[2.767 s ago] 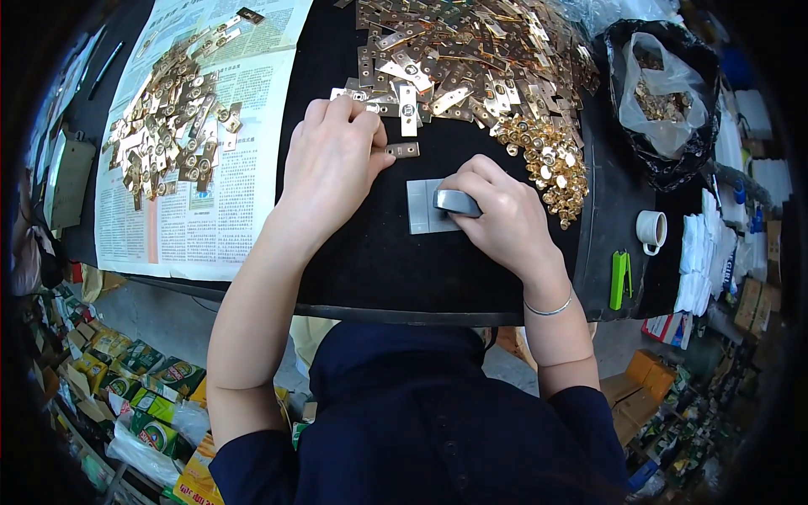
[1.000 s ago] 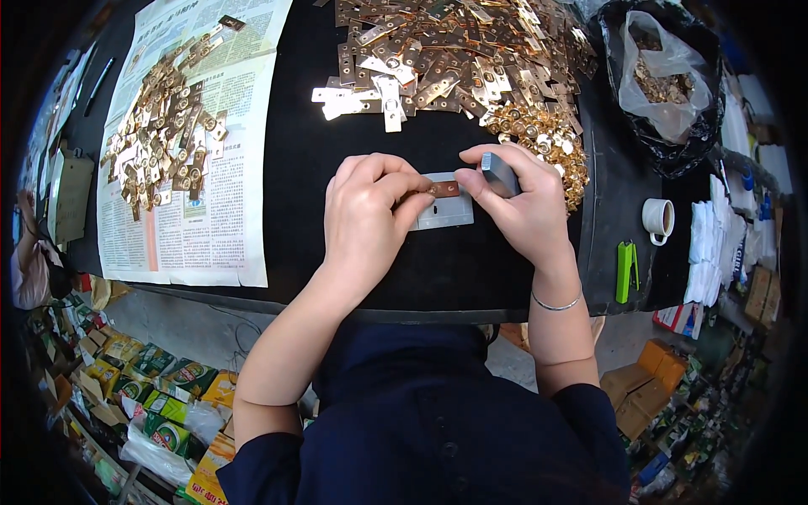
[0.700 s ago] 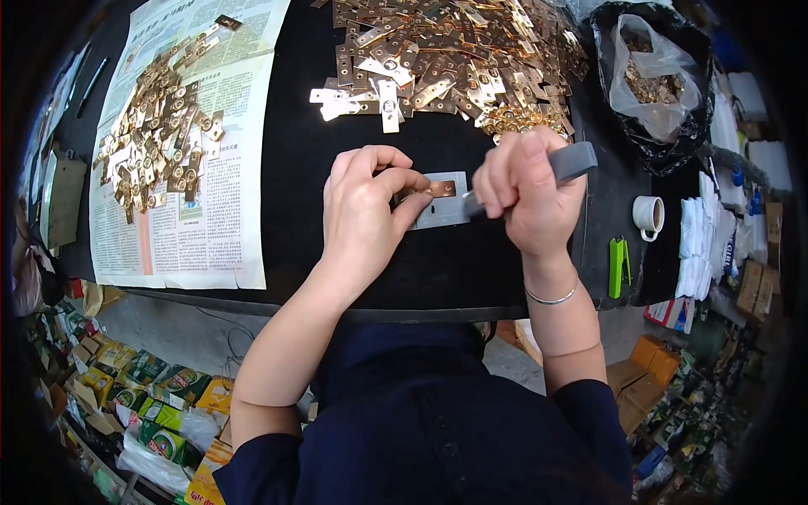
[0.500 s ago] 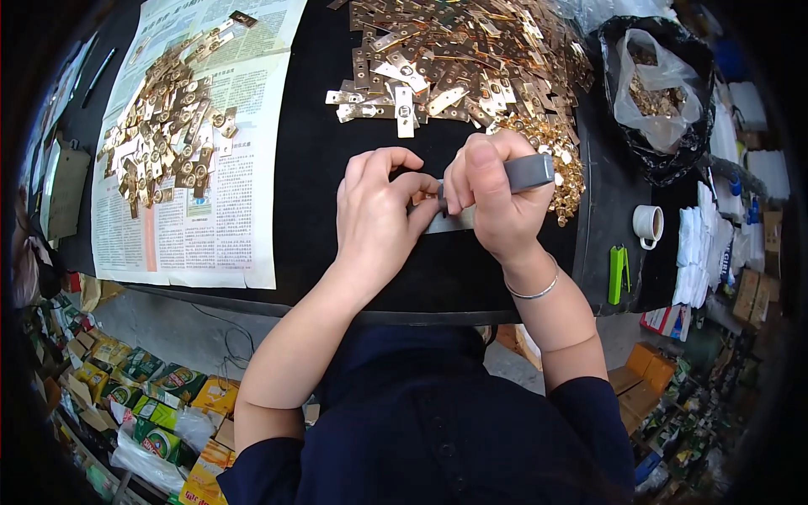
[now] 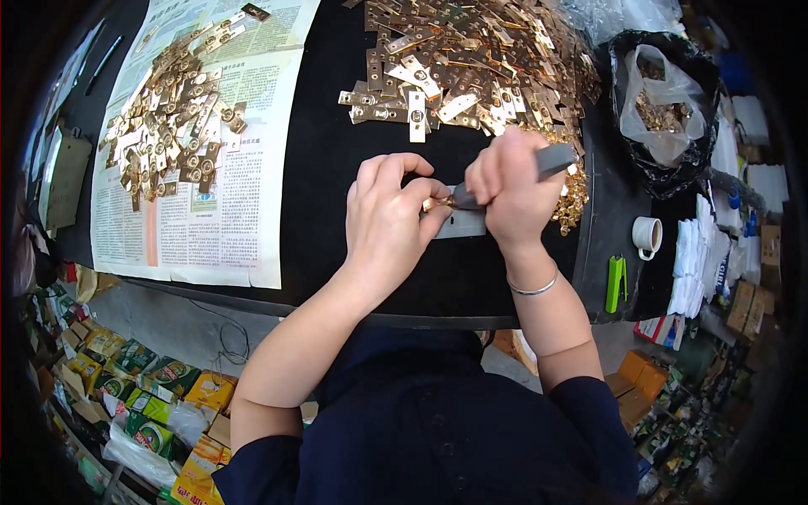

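The person wears a plain, dark navy top of matte cloth. Small round buttons, nearly the same dark shade, run in a line down the front. The left sleeve and the right sleeve are short and loose, with hems that end near the elbows. A thin, silver-coloured bangle circles the right wrist. The left hand and right hand are bare.

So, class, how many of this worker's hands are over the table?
2: the left hand holds a gold-coloured piece at the gray plate; the right hand grips a gray tool just beside it.
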A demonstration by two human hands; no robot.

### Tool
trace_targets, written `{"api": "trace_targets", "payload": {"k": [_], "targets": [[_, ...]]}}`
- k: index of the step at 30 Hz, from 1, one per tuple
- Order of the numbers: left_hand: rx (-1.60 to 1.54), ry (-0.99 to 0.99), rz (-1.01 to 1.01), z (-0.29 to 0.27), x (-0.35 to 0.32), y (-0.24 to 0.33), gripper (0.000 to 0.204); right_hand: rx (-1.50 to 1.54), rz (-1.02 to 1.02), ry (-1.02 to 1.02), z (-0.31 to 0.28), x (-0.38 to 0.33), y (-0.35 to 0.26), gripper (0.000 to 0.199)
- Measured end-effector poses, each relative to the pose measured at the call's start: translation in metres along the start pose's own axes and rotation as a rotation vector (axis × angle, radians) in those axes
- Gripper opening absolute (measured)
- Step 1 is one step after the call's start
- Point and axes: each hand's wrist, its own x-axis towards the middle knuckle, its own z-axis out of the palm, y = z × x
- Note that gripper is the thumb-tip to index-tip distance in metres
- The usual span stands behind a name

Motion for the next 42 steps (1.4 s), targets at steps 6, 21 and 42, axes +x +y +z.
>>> {"api": "trace_targets", "payload": {"k": [6, 21, 42], "targets": [[-0.032, 0.000, 0.032, -0.004, 0.003, -0.004, 0.027, 0.136, 0.039, 0.005, 0.005, 0.002, -0.006, 0.042], [-0.110, -0.018, 0.036, -0.011, 0.003, -0.010, 0.047, -0.118, -0.126, -0.203, 0.021, -0.010, 0.004, 0.030], [0.024, -0.002, 0.053, -0.008, -0.002, 0.000, 0.027, -0.514, -0.035, 0.007, -0.022, 0.013, -0.044, 0.023]]}}
